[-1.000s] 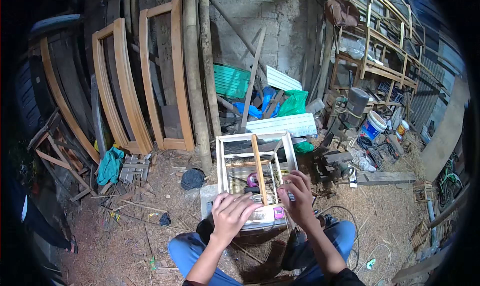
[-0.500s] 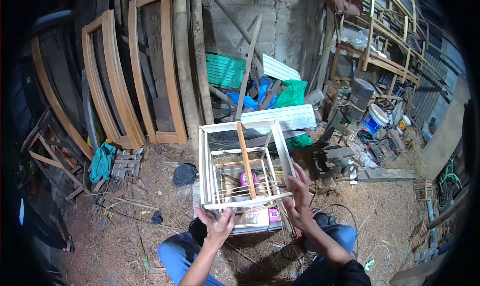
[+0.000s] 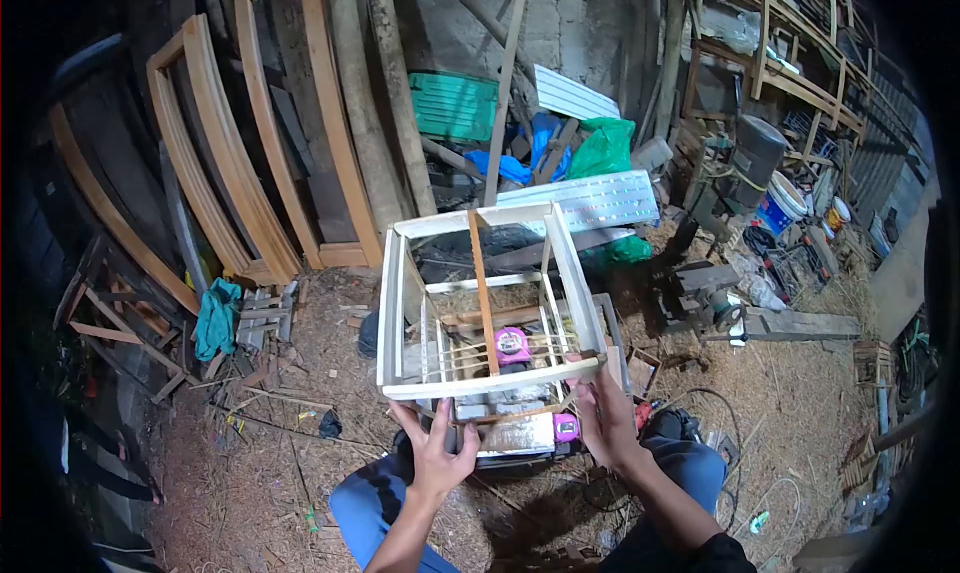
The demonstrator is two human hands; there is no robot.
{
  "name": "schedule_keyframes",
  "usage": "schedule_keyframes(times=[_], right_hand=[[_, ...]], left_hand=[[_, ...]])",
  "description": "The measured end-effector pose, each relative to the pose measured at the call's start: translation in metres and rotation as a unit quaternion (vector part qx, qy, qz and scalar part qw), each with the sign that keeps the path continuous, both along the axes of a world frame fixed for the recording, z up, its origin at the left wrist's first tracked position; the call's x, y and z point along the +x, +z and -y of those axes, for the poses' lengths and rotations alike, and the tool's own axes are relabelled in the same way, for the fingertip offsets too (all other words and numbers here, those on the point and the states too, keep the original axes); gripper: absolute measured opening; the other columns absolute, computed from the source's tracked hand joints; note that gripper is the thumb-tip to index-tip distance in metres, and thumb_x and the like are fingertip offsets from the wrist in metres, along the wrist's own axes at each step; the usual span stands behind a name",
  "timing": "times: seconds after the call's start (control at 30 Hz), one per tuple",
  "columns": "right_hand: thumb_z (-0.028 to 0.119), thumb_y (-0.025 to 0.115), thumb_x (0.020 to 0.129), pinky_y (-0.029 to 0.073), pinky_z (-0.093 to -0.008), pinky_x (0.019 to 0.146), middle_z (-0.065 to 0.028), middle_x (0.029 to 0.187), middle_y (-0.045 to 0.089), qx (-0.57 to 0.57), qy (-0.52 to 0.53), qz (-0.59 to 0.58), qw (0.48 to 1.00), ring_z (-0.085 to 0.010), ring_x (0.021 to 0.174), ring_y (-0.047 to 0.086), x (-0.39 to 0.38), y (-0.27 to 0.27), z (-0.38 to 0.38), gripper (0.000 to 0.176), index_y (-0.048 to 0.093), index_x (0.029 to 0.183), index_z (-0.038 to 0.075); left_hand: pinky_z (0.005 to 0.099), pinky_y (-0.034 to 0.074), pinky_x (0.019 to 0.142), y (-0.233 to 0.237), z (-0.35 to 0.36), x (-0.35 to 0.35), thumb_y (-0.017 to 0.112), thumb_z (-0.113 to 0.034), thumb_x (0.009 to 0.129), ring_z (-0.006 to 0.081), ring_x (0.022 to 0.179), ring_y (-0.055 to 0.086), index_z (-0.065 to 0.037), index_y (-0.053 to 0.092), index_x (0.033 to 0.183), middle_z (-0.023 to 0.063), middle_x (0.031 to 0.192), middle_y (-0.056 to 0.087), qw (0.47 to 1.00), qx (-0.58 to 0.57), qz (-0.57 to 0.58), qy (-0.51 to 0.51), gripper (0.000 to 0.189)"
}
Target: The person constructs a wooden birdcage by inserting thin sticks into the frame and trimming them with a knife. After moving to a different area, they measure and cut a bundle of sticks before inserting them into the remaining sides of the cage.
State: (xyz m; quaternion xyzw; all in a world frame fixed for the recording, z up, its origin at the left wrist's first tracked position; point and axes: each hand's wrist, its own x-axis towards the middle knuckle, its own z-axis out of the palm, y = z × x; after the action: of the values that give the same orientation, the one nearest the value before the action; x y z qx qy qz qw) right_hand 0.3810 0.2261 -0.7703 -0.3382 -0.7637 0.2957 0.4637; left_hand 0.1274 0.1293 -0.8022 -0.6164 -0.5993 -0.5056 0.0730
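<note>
A pale wooden frame [image 3: 490,381], box-like with thin slats, stands in front of me over a low work surface. A brown wooden strip [image 3: 483,293] runs across its top from far to near. My left hand [image 3: 437,460] is open, fingers spread, with fingertips right at the underside of the frame's near left edge. My right hand [image 3: 612,425] grips the near right corner, fingers reaching up over the edge. Through the slats shows a round pink tape measure [image 3: 512,345]. A second pink tape measure [image 3: 567,427] lies at the near edge of the surface, close to my right hand.
Tall wooden frames [image 3: 225,153] lean on the left wall. Behind the work lie a green plastic crate [image 3: 452,105], a green bag [image 3: 604,148] and a white perforated panel [image 3: 590,203]. A paint bucket [image 3: 782,203] and timber [image 3: 800,325] are on the right. Scraps litter the ground.
The wooden frame has shifted, its far edge now higher in view and its outline larger. My right hand has closed at its near right corner; my left hand has moved slightly lower.
</note>
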Motion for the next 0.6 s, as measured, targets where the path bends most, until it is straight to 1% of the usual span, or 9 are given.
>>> schedule_keyframes(times=[0.03, 0.1, 0.17, 0.3, 0.37, 0.43, 0.5, 0.57, 0.6], right_hand=[[-0.002, 0.046, 0.106, 0.049, -0.0303, 0.099, -0.0141, 0.127, 0.063, -0.013, -0.015, -0.006, 1.0, -0.0194, 0.114, 0.064, 0.0, 0.0, 0.003, 0.042, 0.042, 0.148, -0.003], [-0.003, 0.048, 0.105, 0.048, -0.0309, 0.1, -0.0161, 0.131, 0.063, -0.06, -0.009, -0.027, 0.998, -0.0207, 0.119, 0.064, 0.003, -0.01, 0.003, 0.043, 0.041, 0.147, -0.005], [-0.004, 0.055, 0.1, 0.049, -0.0356, 0.096, -0.0217, 0.124, 0.065, -0.013, 0.023, -0.007, 1.0, -0.0319, 0.113, 0.066, 0.007, -0.006, -0.002, 0.065, 0.028, 0.159, 0.0], [0.001, 0.061, 0.1, 0.049, -0.0396, 0.104, -0.0247, 0.135, 0.063, 0.019, 0.012, 0.024, 0.999, -0.0358, 0.124, 0.064, 0.017, -0.003, 0.005, 0.065, 0.032, 0.158, 0.001], [0.002, 0.062, 0.1, 0.048, -0.0402, 0.106, -0.0248, 0.138, 0.06, -0.002, 0.014, 0.028, 0.999, -0.0361, 0.128, 0.061, 0.024, -0.008, 0.008, 0.064, 0.034, 0.158, 0.002], [0.004, 0.063, 0.099, 0.047, -0.0414, 0.109, -0.0252, 0.145, 0.056, -0.039, 0.019, 0.036, 0.998, -0.0365, 0.136, 0.056, 0.03, -0.007, 0.012, 0.063, 0.037, 0.157, 0.003], [0.004, 0.064, 0.098, 0.047, -0.0415, 0.108, -0.0245, 0.144, 0.057, -0.028, -0.003, 0.046, 0.999, -0.0375, 0.134, 0.057, 0.037, -0.007, 0.017, 0.059, 0.042, 0.153, 0.003], [0.007, 0.065, 0.097, 0.049, -0.0421, 0.102, -0.0221, 0.134, 0.061, -0.008, -0.044, 0.09, 0.995, -0.0391, 0.124, 0.061, 0.046, -0.015, 0.017, 0.055, 0.048, 0.149, 0.006], [0.011, 0.065, 0.095, 0.051, -0.0447, 0.095, -0.0193, 0.117, 0.065, -0.063, -0.074, 0.108, 0.989, -0.0397, 0.109, 0.063, 0.049, -0.023, 0.02, 0.043, 0.058, 0.137, 0.008]], left_hand=[[0.0618, 0.025, 0.12, 0.0, 0.002, 0.001, 0.077, -0.007, 0.081, 0.064, 0.15, 0.012, -0.024, 0.044, 0.157, 0.0436, 0.163, -0.007, 1.0, -0.021, -0.011, 0.004, 0.085], [0.0648, 0.021, 0.12, -0.002, 0.002, 0.008, 0.076, -0.007, 0.082, 0.0639, 0.151, 0.006, -0.024, 0.042, 0.158, 0.0428, 0.163, -0.008, 1.0, -0.022, 0.007, -0.008, 0.085], [0.0638, 0.016, 0.122, 0.001, 0.003, 0.014, 0.073, -0.009, 0.085, 0.059, 0.154, 0.001, -0.022, 0.036, 0.161, 0.0382, 0.166, -0.01, 1.0, -0.005, -0.009, 0.008, 0.086], [0.0648, 0.015, 0.122, 0.0, 0.002, 0.014, 0.07, -0.008, 0.087, 0.0575, 0.155, 0.0, -0.02, 0.037, 0.16, 0.0344, 0.168, -0.009, 1.0, 0.02, -0.019, 0.011, 0.081], [0.0645, 0.014, 0.122, 0.0, 0.006, 0.018, 0.068, -0.007, 0.088, 0.0566, 0.155, 0.0, -0.018, 0.039, 0.158, 0.033, 0.168, -0.008, 1.0, 0.001, -0.01, 0.004, 0.077], [0.0681, 0.015, 0.12, 0.002, 0.006, 0.02, 0.069, -0.01, 0.088, 0.0608, 0.153, 0.003, -0.013, 0.041, 0.157, 0.0383, 0.166, -0.005, 0.999, -0.023, 0.021, 0.008, 0.073], [0.069, 0.015, 0.12, 0.003, 0.005, 0.024, 0.069, -0.011, 0.089, 0.061, 0.152, -0.001, -0.013, 0.042, 0.156, 0.0384, 0.165, -0.007, 1.0, -0.006, 0.005, 0.015, 0.072], [0.0698, 0.014, 0.12, -0.004, 0.004, 0.035, 0.069, -0.011, 0.089, 0.0612, 0.152, -0.006, -0.015, 0.044, 0.155, 0.0389, 0.164, -0.011, 0.997, 0.052, -0.012, 0.051, 0.071], [0.0704, 0.012, 0.12, -0.014, 0.005, 0.039, 0.07, -0.01, 0.087, 0.0611, 0.151, -0.002, -0.016, 0.049, 0.152, 0.0383, 0.163, -0.01, 0.997, 0.064, -0.028, 0.04, 0.069]])
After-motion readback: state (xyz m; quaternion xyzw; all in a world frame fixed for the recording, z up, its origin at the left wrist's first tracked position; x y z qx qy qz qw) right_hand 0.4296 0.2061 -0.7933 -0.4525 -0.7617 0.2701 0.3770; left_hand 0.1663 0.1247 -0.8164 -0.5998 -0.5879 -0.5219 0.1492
